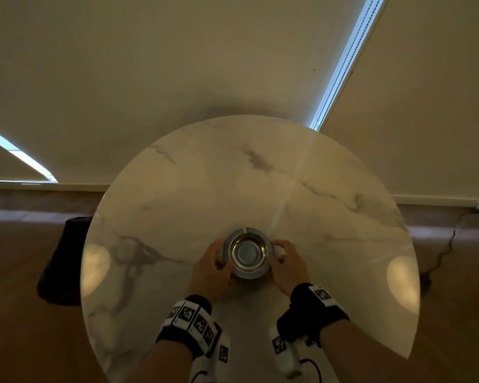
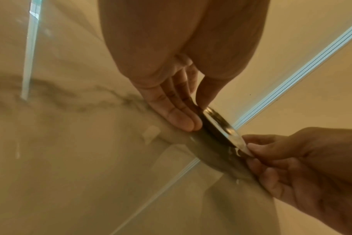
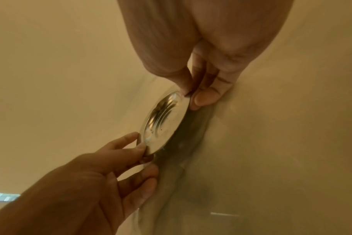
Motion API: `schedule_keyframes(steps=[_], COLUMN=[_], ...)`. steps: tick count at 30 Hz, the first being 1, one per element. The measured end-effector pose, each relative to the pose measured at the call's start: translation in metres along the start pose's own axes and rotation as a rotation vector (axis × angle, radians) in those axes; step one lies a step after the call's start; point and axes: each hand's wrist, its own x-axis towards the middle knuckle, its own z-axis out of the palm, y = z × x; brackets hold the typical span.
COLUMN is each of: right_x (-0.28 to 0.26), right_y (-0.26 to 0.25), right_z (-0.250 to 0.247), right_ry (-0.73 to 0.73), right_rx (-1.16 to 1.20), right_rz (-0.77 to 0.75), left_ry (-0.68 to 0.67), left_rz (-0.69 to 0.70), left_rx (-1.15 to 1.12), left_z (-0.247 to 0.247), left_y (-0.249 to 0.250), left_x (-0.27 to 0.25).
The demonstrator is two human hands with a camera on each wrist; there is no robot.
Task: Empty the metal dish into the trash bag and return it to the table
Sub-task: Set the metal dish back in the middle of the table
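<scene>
A round metal dish [image 1: 248,252] with a wide rim sits low over the near middle of the round marble table [image 1: 233,175]; I cannot tell whether its base touches the top. My left hand [image 1: 213,268] pinches its left rim, thumb above and fingers below. My right hand [image 1: 286,265] pinches the right rim the same way. In the left wrist view the dish [image 2: 221,125] lies between my left hand [image 2: 177,116] and my right hand [image 2: 281,159]. In the right wrist view the dish's bowl [image 3: 163,120] shows only a few dark specks, held by my right hand [image 3: 201,93] and my left hand [image 3: 120,159].
A black trash bag [image 1: 64,258] stands on the wooden floor just past the table's left edge. A dark cable [image 1: 440,255] trails on the floor to the right. Pale blinds [image 1: 177,64] close off the far side.
</scene>
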Motion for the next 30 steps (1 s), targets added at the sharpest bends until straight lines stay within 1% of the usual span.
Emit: schedule_keyframes(steps=[4, 9, 14, 18, 23, 30], right_x=[0.013, 0.023, 0.025, 0.036, 0.04, 0.04], right_y=[-0.003, -0.008, -0.006, -0.008, -0.008, -0.009], right_z=[-0.008, -0.016, -0.02, -0.019, -0.021, -0.021], right_ry=[0.01, -0.021, -0.061, -0.064, -0.106, -0.116], right_rx=[-0.002, -0.03, -0.043, -0.042, -0.08, -0.078], right_rz=[-0.044, -0.075, -0.099, -0.092, -0.099, -0.102], left_ry=[0.042, 0.105, 0.091, 0.088, 0.074, 0.089], left_rz=[-0.028, -0.044, -0.039, -0.031, -0.009, 0.0], left_rx=[-0.016, -0.057, -0.04, -0.025, 0.035, 0.022], left_z=[0.005, 0.005, 0.008, 0.009, 0.009, 0.011], left_y=[0.008, 0.009, 0.012, 0.022, 0.025, 0.021], left_x=[0.008, 0.017, 0.02, 0.033, 0.048, 0.046])
